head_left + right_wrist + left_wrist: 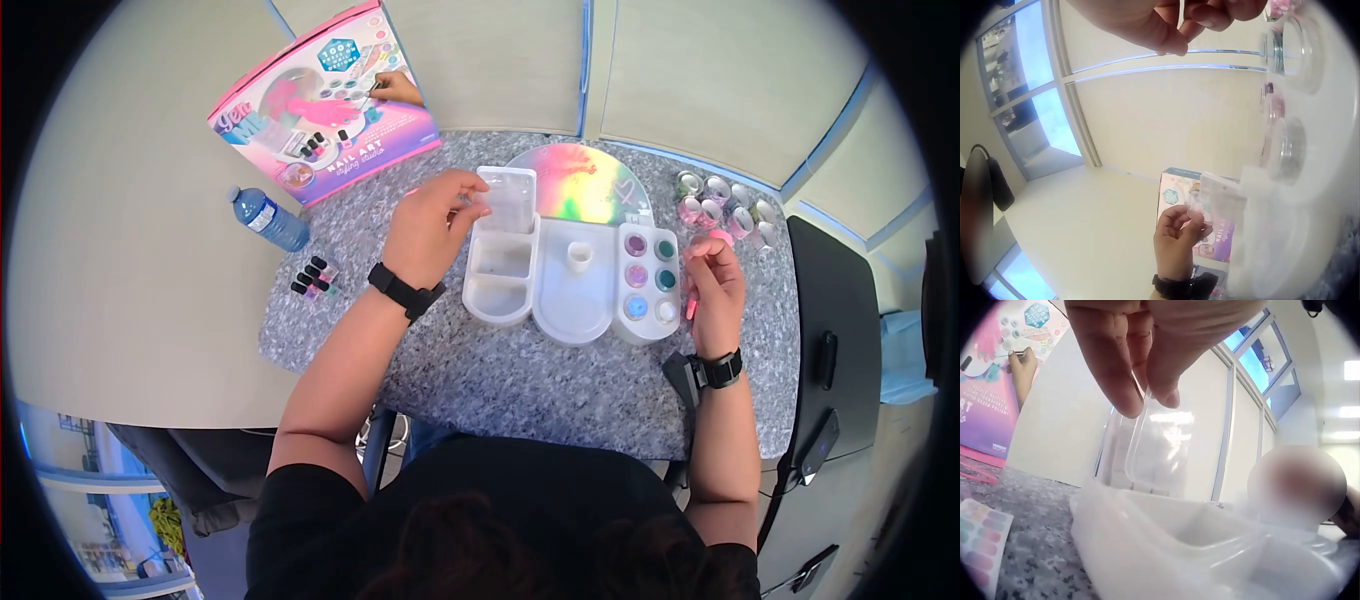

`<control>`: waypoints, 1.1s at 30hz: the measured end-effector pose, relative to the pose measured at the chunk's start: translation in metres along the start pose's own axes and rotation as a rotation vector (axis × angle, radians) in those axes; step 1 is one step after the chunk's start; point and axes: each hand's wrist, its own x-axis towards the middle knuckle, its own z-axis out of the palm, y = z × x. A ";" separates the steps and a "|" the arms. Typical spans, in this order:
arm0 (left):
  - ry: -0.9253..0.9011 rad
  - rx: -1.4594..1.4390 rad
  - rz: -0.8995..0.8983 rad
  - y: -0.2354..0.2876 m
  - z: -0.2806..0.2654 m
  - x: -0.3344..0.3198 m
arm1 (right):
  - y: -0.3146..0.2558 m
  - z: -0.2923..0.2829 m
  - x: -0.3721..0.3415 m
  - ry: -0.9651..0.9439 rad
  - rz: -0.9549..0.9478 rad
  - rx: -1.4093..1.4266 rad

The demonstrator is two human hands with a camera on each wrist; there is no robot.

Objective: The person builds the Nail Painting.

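Note:
In the head view my left hand (425,225) pinches the edge of a clear plastic lid (512,198) between thumb and fingers. The left wrist view shows the lid (1163,447) standing upright over the white compartment tray (1110,550). The tray's open compartments (500,255) are at the left of the white station. My right hand (718,295) hovers beside the pot holder (648,328) at the right, its fingers loosely bent and thumb near the fingertips. Nothing shows between these fingers (1175,47). Small round pots of coloured glitter (636,275) sit in the holder.
A shiny holographic panel (575,180) stands behind the station. Several clear jars (740,220) are grouped at the back right. Several black-capped polish bottles (315,277), a water bottle (270,220) and a nail art box (330,110) stand at the left. A nail sticker sheet (985,544) lies beside the tray.

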 end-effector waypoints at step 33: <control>-0.455 0.102 -0.286 -0.049 -0.080 0.010 | 0.001 0.000 0.001 0.046 -0.029 -0.008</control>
